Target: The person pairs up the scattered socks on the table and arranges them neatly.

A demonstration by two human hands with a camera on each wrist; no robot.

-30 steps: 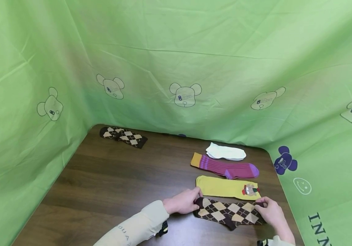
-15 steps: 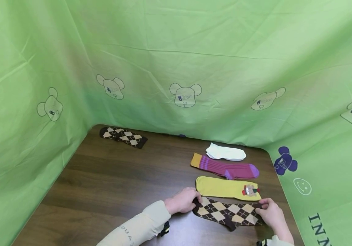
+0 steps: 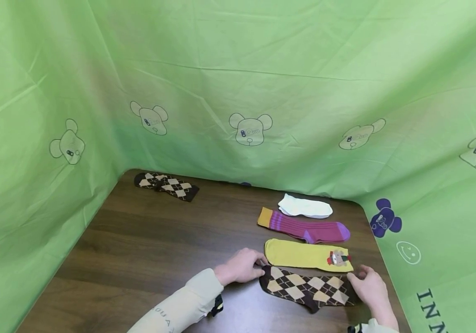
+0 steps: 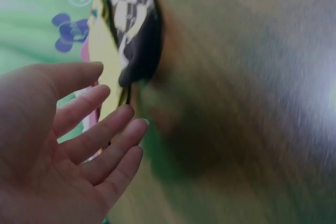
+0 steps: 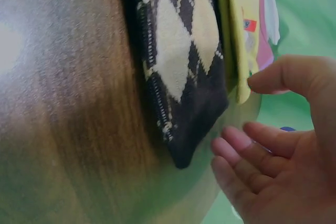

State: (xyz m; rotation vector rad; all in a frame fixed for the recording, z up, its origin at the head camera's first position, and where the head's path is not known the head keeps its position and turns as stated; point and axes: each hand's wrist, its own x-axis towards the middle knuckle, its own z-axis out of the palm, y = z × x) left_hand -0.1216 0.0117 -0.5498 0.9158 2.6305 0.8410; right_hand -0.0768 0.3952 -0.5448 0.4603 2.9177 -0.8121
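Note:
A brown argyle sock (image 3: 310, 287) with cream and tan diamonds lies flat at the front right of the table. At its dark left end is my left hand (image 3: 241, 267); the left wrist view shows those fingers spread and relaxed, holding nothing, a little apart from the sock. My right hand (image 3: 369, 287) is beside the sock's other end. In the right wrist view its fingers (image 5: 262, 166) are loosely bent with nothing between them, just off the sock's dark corner. Directly behind lies a yellow sock (image 3: 298, 253) with a bear figure near its right end.
Behind the yellow sock lie a purple sock (image 3: 304, 226) with an orange cuff and a white sock (image 3: 306, 206). Another argyle sock (image 3: 175, 186) lies crumpled at the far left corner of the brown table (image 3: 158, 240). Green curtains (image 3: 246, 83) enclose the table's back and sides.
Both hands have let go of the argyle sock's ends. The left hand has drawn back slightly to the left, while the sock lies almost where it was.

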